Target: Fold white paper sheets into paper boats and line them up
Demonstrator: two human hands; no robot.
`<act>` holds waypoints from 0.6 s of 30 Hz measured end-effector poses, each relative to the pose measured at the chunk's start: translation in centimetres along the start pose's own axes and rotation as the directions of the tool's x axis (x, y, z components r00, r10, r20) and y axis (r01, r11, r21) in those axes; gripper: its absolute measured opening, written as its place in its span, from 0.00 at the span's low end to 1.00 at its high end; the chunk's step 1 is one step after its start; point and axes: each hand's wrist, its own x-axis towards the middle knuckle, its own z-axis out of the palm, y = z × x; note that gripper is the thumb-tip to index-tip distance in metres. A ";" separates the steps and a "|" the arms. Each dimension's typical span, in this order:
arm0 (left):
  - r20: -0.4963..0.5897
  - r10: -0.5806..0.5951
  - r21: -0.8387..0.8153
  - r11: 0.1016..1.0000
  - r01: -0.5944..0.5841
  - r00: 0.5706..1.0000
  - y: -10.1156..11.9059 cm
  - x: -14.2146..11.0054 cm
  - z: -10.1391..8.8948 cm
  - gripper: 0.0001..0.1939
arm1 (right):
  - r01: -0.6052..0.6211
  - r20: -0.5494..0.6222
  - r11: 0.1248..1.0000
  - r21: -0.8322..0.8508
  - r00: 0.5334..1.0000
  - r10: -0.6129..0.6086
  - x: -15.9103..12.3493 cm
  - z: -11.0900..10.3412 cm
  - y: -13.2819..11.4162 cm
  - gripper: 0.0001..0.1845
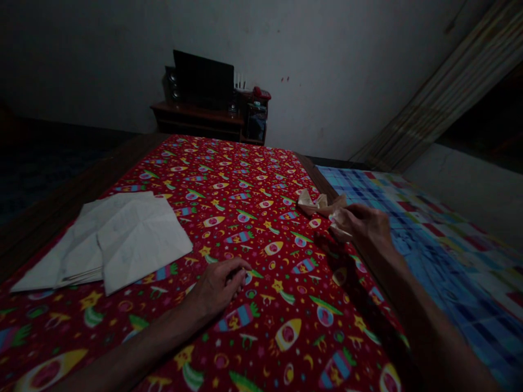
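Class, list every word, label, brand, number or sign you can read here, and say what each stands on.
None can be read.
White sheets: faint marks, too blurred to read.
Crumpled paper in the right hand: no readable text.
Red cloth: rockets and stars, no readable words.
Telephone: too small to read.

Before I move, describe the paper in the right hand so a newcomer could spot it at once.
Find the big red cloth printed with rockets and stars, then follow its right edge to the right hand. The paper is the right end of a pale, crumpled cluster, meeting that hand; the white sheets at the left lie flat.
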 end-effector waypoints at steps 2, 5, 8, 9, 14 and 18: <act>0.008 -0.026 -0.030 0.999 0.026 1.000 0.2 -0.1 -0.1 0.11 | -0.095 0.081 0.910 0.404 0.994 0.068 -1.0 0.6 -1.4 0.17; -0.006 -0.062 -0.110 0.992 0.061 0.998 0.6 -0.1 -0.2 0.12 | -0.284 0.411 0.612 0.738 0.909 -0.073 -4.0 2.9 -4.7 0.18; -0.027 -0.050 -0.210 0.977 0.044 0.998 0.7 -0.1 -0.3 0.15 | -0.572 0.682 0.402 0.715 0.697 -0.220 -7.5 5.9 -8.2 0.19; -0.021 -0.037 -0.251 0.967 0.031 0.999 0.6 0.0 -0.3 0.17 | -0.624 0.710 0.347 0.700 0.660 -0.244 -8.5 6.7 -9.1 0.20; 0.022 0.025 -0.291 0.957 -0.018 0.999 0.7 -0.1 -0.2 0.27 | -0.696 0.761 0.309 0.648 0.567 -0.316 -10.6 8.0 -11.6 0.20; 0.021 0.081 -0.115 0.990 -0.078 0.997 0.9 -0.2 -0.4 0.21 | -0.687 0.747 0.299 0.662 0.576 -0.331 -10.5 7.7 -12.0 0.20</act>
